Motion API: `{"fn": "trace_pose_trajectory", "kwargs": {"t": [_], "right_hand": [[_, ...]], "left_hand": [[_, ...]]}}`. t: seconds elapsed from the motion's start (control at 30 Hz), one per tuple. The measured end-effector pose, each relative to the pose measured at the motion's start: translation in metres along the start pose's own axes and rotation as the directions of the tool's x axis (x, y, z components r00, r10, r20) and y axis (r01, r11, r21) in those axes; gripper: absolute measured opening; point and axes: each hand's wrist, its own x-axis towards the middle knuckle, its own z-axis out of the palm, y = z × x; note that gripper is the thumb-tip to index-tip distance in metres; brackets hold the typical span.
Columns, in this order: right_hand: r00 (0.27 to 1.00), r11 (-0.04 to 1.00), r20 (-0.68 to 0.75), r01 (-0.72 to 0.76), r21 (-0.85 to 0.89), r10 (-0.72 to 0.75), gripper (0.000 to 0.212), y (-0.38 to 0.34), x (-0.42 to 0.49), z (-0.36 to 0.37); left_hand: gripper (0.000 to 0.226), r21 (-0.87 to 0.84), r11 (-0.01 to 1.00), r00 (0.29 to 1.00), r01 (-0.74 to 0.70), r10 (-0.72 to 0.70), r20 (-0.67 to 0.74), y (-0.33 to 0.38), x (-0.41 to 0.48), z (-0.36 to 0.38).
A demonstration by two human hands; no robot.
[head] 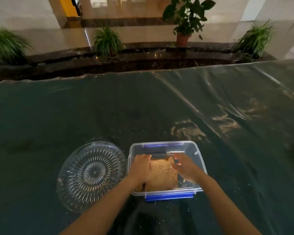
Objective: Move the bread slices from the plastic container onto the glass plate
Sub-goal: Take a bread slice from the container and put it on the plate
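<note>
A clear plastic container point(196, 155) with blue clips stands near the table's front edge. Inside it lies a brown bread slice point(162, 174); whether more slices lie beneath it I cannot tell. My left hand point(141, 167) rests on the slice's left edge and my right hand point(185, 167) on its right edge, both inside the container, fingers curled against the bread. Left of the container, almost touching it, a round patterned glass plate point(91, 175) holds no bread.
The table point(92, 112) is covered in dark green cloth under clear plastic sheeting, with crumbs scattered around the container. Beyond the far edge are a dark stone ledge point(143, 60) and several potted plants point(185, 19).
</note>
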Motion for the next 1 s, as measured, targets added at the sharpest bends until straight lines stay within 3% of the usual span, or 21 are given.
{"fn": "trace_pose_trajectory", "kwargs": {"t": [0.13, 0.37, 0.57, 0.8, 1.0], "right_hand": [[0.999, 0.997, -0.032, 0.0, -0.083, -0.003, 0.041, 0.0, 0.01, 0.004], [0.994, 0.999, -0.114, -0.004, -0.053, -0.002, 0.037, 0.005, 0.015, 0.012], [0.984, 0.996, -0.173, 0.058, 0.073, -0.045, 0.034, 0.01, 0.007, 0.012], [0.984, 0.97, -0.171, 0.084, 0.228, -0.045, 0.028, 0.009, -0.008, 0.004], [0.967, 0.917, -0.239, 0.174, 0.36, -0.09, 0.033, -0.01, -0.023, -0.012]], "left_hand": [[0.04, 0.052, 0.999, 1.0, 0.015, -0.015, -0.012, -0.004, 0.006, 0.008], [0.041, 0.087, 0.996, 0.999, 0.005, -0.002, -0.032, -0.004, 0.008, 0.013], [0.034, -0.167, 0.986, 0.998, -0.018, 0.009, -0.057, -0.004, -0.002, 0.002], [0.043, -0.465, 0.878, 0.993, 0.115, -0.108, 0.043, -0.002, -0.009, -0.007], [0.043, -0.656, 0.753, 0.998, 0.055, -0.068, 0.005, -0.004, -0.024, -0.028]]}}
